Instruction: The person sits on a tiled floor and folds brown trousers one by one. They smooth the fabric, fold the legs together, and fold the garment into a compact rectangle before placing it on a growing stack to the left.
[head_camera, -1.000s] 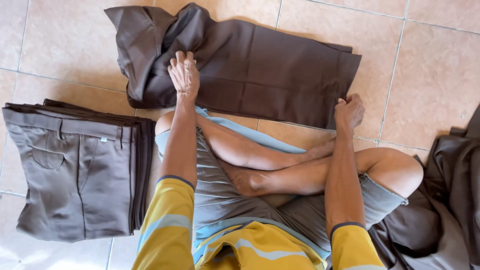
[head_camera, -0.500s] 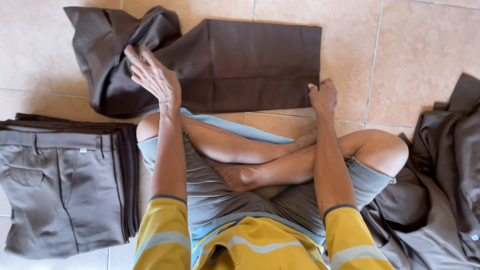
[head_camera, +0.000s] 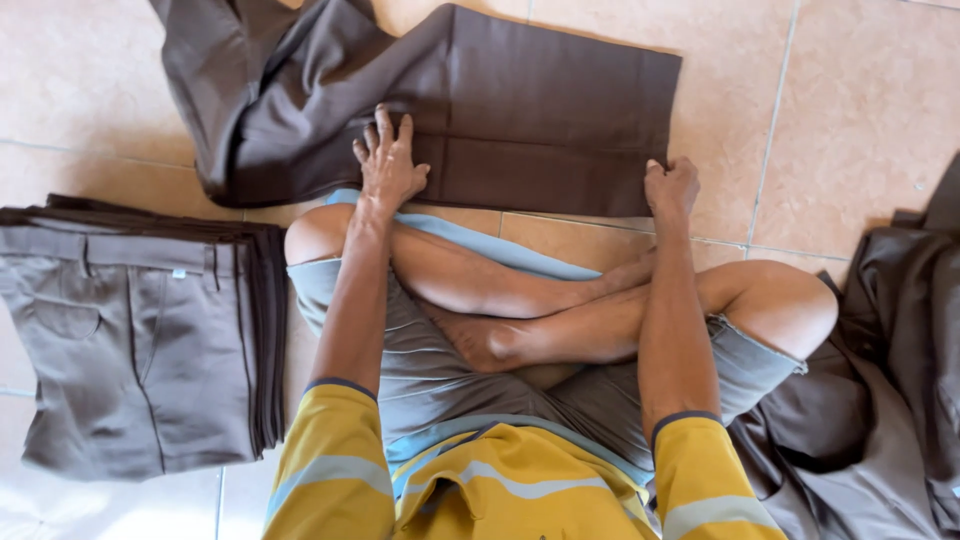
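1. The person is sitting cross-legged on the tiled floor (head_camera: 860, 110); a pair of dark brown trousers (head_camera: 540, 110) is lying across the upper middle of the frame, just beyond the knees; its right part is lying flat and squared, its left part is bunching up toward the upper left.
2. The left hand (head_camera: 388, 165) is resting palm-down on the near edge of the trousers at centre left; its grip is spread, fingers fanned on the cloth and pinching nothing.
3. The right hand (head_camera: 672, 186) is sitting at the lower right corner of the flat part; its grip is curled and pressed together on the cloth edge, apparently pinching it, though the fingertips are hidden.
4. A stack of folded grey-brown trousers (head_camera: 140, 340) is lying at the left of the frame, waistbands uppermost; a heap of loose dark garments (head_camera: 900, 380) is lying at the lower right, beside the thigh.
5. Judgement on doing this well: the flat palm should be holding the layers down while the other hand is drawing the edge taut; the bunched left part appears to need smoothing before any fold; edges are best kept aligned along the crease line, so the result is matching the stack at the left.
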